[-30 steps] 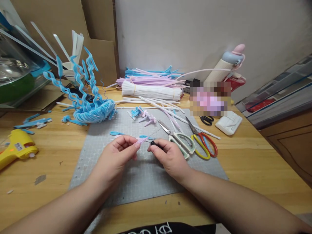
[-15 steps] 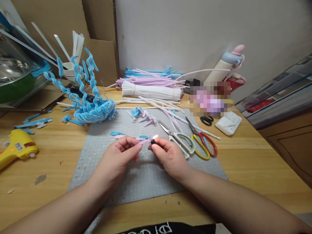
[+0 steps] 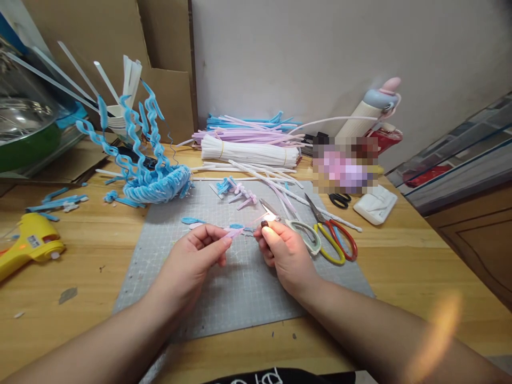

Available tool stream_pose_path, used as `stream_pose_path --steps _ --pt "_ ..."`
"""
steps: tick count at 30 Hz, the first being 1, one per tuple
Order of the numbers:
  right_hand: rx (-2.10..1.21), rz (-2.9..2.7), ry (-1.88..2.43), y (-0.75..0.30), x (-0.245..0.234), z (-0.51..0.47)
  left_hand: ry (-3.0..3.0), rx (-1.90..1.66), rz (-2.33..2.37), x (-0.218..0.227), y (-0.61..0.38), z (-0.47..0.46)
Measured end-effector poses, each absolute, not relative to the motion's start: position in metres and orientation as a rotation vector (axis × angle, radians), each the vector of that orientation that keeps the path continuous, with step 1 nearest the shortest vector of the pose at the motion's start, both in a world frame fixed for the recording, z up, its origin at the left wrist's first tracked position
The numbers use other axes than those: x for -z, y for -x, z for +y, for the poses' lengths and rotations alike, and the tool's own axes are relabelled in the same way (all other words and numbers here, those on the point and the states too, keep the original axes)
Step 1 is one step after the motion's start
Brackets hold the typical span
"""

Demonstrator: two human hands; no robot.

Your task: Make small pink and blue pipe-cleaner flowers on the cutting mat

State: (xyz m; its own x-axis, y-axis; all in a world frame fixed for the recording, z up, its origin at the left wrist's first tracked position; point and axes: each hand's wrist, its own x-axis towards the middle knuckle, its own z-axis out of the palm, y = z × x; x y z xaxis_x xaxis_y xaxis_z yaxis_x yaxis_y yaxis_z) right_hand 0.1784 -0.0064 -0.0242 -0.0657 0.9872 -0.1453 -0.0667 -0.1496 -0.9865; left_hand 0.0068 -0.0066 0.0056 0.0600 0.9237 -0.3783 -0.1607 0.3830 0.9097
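The short lilac fuzzy pipe-cleaner piece [image 3: 234,232] is hovering just above the middle of the grey gridded cutting mat [image 3: 240,290], toward its far half. The left hand [image 3: 196,255] is pinching it between thumb and forefinger, with the other fingers curling loosely under the palm. The free tip of the piece is pointing toward the right hand [image 3: 285,253], which is wrapping its fingers closely round a small dark lighter [image 3: 264,224] with the thumb pressing on top. A small bright flame [image 3: 271,216] is burning at the lighter's head, just beside the tip of the piece; whether the two are touching cannot be told.

On the mat just behind the left hand, small blue and lilac offcuts [image 3: 192,220] are lying. At the mat's right edge, scissors with pale green handles [image 3: 304,236] are lying beside scissors with yellow and red handles [image 3: 336,244], both close to the right hand. Near the mat's far edge, a few bent blue and lilac pieces [image 3: 236,189] are resting.

Beyond the mat's far edge, a banded bundle of white pipe cleaners [image 3: 248,152] is lying on the wooden table [image 3: 408,266], with lilac and blue ones stacked behind it. Off the mat's far left corner, a blue coiled pipe-cleaner figure with wavy strands [image 3: 154,178] is standing. Well to the mat's left, a yellow glue gun [image 3: 30,244] is lying. Past the mat's far right corner, small black scissors [image 3: 339,199] and a white folded pack [image 3: 375,204] are sitting.
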Motion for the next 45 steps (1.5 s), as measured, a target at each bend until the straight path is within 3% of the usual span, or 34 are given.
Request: stream_pose_path --steps 13,45 --pt "-1.417 -1.475 1.127 -0.174 0.0209 -0.0083 -0.801 -0.971 1.186 -0.004 -0.0085 -0.0056" --pt "-1.434 -1.441 1.191 -0.1751 0.0243 -0.0122 -0.747 -1.103 1.151 -0.0022 -0.005 -0.007"
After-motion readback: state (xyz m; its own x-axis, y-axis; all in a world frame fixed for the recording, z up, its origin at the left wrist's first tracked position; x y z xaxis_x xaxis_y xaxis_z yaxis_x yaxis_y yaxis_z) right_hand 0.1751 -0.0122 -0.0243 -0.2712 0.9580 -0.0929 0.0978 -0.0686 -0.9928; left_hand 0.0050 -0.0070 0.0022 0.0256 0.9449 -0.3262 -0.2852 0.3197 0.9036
